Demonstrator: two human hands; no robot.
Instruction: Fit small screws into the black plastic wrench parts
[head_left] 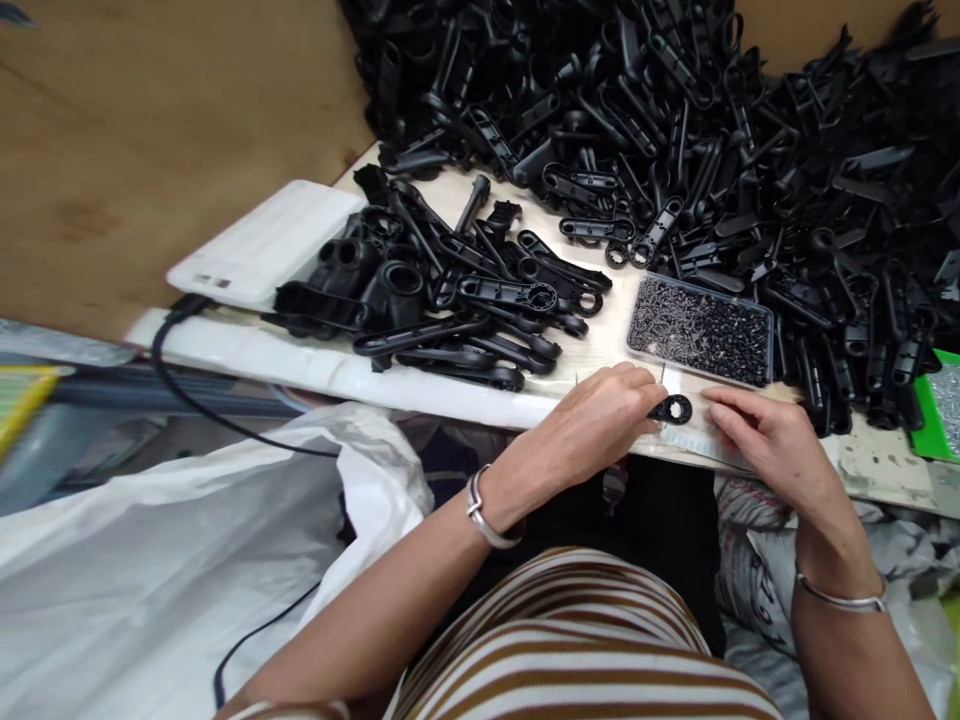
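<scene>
My left hand (pixel 600 420) is closed on a black plastic part (pixel 677 409), whose ring-shaped end sticks out to the right of my fingers at the table's front edge. The rest of that part is hidden under the hand. Just right of the ring, my right hand (pixel 776 445) has thumb and fingertips close together; anything between them is too small to make out. Behind both hands lies a clear box (pixel 701 330) filled with small dark pieces. Beneath the ring, a strip of clear film covers the table edge.
Black plastic parts (pixel 465 290) lie in a smaller heap at left, beside a white flat device (pixel 266 245) with a black cable. A large pile of black parts (pixel 675 120) fills the back. A green tray (pixel 937 405) stands at right; white sacking (pixel 187 560) hangs lower left.
</scene>
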